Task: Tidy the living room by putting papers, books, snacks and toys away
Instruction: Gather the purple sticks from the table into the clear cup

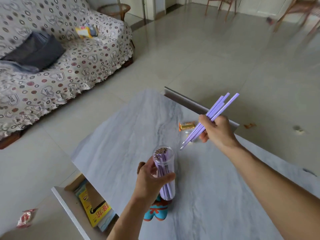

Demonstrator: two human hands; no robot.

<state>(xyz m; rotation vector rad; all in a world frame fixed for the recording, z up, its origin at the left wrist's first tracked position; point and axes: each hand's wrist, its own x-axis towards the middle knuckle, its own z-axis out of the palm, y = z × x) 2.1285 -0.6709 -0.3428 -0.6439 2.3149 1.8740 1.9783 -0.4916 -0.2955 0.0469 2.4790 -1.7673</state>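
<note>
Left hand [152, 179] gripping jar [164, 172], right hand [214, 129] raised

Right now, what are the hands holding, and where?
Left hand grips the clear pencil jar around its middle; right hand holds loose purple pencils near mid-length.

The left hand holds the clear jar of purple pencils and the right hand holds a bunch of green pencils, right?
Not quite. In the head view the left hand does hold the clear jar, but the pencils in the right hand are purple, not green.
</note>
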